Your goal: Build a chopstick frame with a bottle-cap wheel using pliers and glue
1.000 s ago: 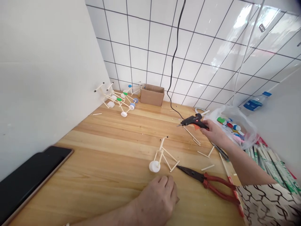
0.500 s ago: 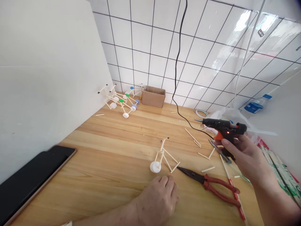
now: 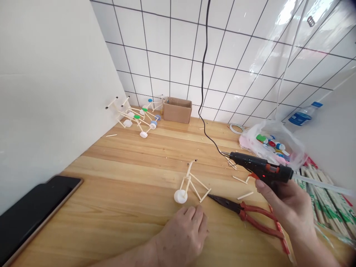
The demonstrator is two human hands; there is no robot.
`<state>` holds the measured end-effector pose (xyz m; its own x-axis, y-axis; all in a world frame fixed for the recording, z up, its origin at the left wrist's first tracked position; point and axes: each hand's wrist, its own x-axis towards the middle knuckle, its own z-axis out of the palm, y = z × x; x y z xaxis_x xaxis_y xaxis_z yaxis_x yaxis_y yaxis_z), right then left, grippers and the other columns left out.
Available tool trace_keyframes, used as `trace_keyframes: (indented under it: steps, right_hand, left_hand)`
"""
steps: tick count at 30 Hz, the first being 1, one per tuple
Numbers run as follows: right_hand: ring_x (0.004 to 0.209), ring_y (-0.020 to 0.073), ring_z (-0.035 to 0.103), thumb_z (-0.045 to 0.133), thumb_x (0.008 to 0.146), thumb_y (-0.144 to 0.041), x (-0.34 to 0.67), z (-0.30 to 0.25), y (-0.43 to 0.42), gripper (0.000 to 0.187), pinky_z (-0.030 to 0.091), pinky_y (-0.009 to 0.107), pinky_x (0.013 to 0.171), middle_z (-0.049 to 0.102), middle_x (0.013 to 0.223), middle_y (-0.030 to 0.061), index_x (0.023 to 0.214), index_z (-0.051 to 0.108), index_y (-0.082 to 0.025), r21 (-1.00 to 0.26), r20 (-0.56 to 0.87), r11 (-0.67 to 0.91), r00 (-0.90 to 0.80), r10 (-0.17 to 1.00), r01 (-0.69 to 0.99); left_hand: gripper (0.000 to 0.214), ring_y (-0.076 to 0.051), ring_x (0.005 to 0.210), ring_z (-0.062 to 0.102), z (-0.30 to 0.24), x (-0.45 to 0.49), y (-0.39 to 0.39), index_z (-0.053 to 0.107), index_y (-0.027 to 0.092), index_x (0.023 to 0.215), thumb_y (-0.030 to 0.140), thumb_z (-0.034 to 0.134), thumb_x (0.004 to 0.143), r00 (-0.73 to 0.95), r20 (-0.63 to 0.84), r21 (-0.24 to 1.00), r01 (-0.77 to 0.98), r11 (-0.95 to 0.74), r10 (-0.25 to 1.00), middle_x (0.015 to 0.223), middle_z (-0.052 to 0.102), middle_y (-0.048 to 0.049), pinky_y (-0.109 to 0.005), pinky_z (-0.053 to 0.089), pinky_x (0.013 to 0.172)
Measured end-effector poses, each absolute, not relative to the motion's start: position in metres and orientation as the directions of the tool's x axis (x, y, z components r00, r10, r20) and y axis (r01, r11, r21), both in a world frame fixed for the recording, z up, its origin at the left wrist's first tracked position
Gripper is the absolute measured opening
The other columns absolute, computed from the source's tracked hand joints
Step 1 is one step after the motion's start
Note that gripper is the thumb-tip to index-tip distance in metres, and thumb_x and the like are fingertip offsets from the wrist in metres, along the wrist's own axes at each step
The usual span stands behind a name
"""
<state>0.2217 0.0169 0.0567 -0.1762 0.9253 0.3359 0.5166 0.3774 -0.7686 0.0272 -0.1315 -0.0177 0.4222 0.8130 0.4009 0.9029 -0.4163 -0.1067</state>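
My right hand (image 3: 292,211) grips a black hot glue gun (image 3: 258,168) by its handle, thumb near the orange trigger. The gun's nozzle points left above the table, and a small red light glows on its body. Resting on the wood, my left hand (image 3: 185,233) is curled closed, its fingertips tucked out of sight; nothing shows in it. Just beyond its knuckles stands a little stick frame (image 3: 189,181) with white bottle-cap wheels at its lower left. Red-handled long-nose pliers (image 3: 241,211) lie to the right, their tip close to the frame's right end.
Several finished-looking stick models with caps (image 3: 139,118) stand at the back left beside a cardboard box (image 3: 177,110). A plastic bag of bottle caps (image 3: 274,142), stick bundles (image 3: 330,200) and a water bottle (image 3: 304,115) are on the right. A phone (image 3: 36,215) lies left; the gun's black cord (image 3: 202,81) hangs down.
The glue gun in my right hand has moved lower and nearer, uncovering the bag of caps. My left hand stays in place. The camera view has shifted slightly.
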Motion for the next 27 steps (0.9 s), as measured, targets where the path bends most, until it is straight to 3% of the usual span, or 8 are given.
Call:
trace_keyframes:
  steps: [3, 8, 12, 19, 27]
  right_hand:
    - [0.052, 0.0205, 0.060, 0.066, 0.071, -0.050, 0.226, 0.055, 0.013, 0.029, 0.045, 0.028, 0.042, 0.065, 0.058, -0.0003, 0.083, 0.070, -0.024, -0.711, 0.341, 0.358, -0.149, 0.928, 0.605]
    - [0.078, 0.0275, 0.069, 0.070, 0.067, -0.051, 0.235, 0.046, 0.012, 0.035, 0.057, 0.032, 0.061, 0.074, 0.084, 0.0029, 0.089, 0.073, -0.024, -0.769, 0.256, 0.268, -0.104, 0.961, 0.581]
    - [0.074, 0.0261, 0.070, 0.074, 0.061, -0.052, 0.237, 0.039, 0.013, 0.039, 0.059, 0.029, 0.058, 0.075, 0.081, 0.0033, 0.087, 0.074, -0.023, -0.820, 0.177, 0.207, -0.108, 0.978, 0.534]
    - [0.066, 0.0211, 0.068, 0.073, 0.067, -0.047, 0.239, 0.030, 0.016, 0.030, 0.059, 0.025, 0.056, 0.074, 0.077, 0.0018, 0.085, 0.074, -0.023, -0.827, 0.174, 0.267, -0.227, 0.958, 0.495]
    - [0.092, 0.0257, 0.067, 0.064, 0.077, -0.046, 0.238, 0.032, 0.015, 0.028, 0.058, 0.033, 0.077, 0.072, 0.100, 0.0048, 0.093, 0.071, -0.024, -0.790, 0.186, 0.359, -0.364, 0.913, 0.497]
  left_hand:
    - [0.013, -0.020, 0.070, 0.055, -0.017, 0.026, -0.131, 0.058, 0.010, 0.089, 0.021, 0.051, 0.089, 0.436, 0.396, -0.109, 0.896, -0.431, 0.808, 0.087, 0.065, -0.0100, -0.032, 0.036, 0.057]
    - [0.012, -0.019, 0.065, 0.055, -0.018, 0.026, -0.131, 0.057, 0.011, 0.088, 0.020, 0.051, 0.087, 0.419, 0.422, -0.081, 0.901, -0.426, 0.804, 0.084, 0.064, -0.0090, -0.032, 0.037, 0.054]
    - [0.015, -0.019, 0.067, 0.055, -0.020, 0.026, -0.131, 0.058, 0.009, 0.093, 0.021, 0.050, 0.087, 0.386, 0.458, -0.069, 0.913, -0.401, 0.800, 0.089, 0.066, -0.0116, -0.032, 0.041, 0.057]
    - [0.017, -0.019, 0.066, 0.057, -0.022, 0.025, -0.131, 0.060, 0.008, 0.093, 0.020, 0.048, 0.088, 0.372, 0.492, -0.062, 0.917, -0.394, 0.787, 0.092, 0.067, -0.0140, -0.031, 0.044, 0.057]
    - [0.020, -0.020, 0.066, 0.058, -0.020, 0.025, -0.132, 0.061, 0.008, 0.092, 0.021, 0.047, 0.088, 0.377, 0.485, -0.049, 0.913, -0.405, 0.789, 0.091, 0.068, -0.0139, -0.031, 0.046, 0.055]
